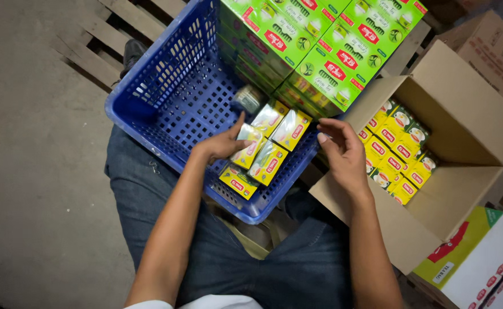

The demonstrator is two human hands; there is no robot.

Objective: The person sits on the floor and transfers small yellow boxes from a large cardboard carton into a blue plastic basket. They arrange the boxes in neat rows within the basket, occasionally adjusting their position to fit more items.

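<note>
A blue plastic crate [165,97] rests on my lap. Inside it lie several small yellow tea boxes [274,143] wrapped in clear film. My left hand [223,143] reaches into the crate and grips one small yellow box [249,144] by its end. My right hand [343,151] hovers over the crate's right rim with fingers apart and nothing in it. Beside that hand an open cardboard carton [463,114] holds more yellow tea boxes [397,151] standing in rows.
Large green packs [320,46] are stacked in the crate's far part. A wooden pallet [100,40] lies at the top left on the concrete floor. A closed white and green carton [474,263] sits at the lower right. Another brown carton [491,46] stands at the top right.
</note>
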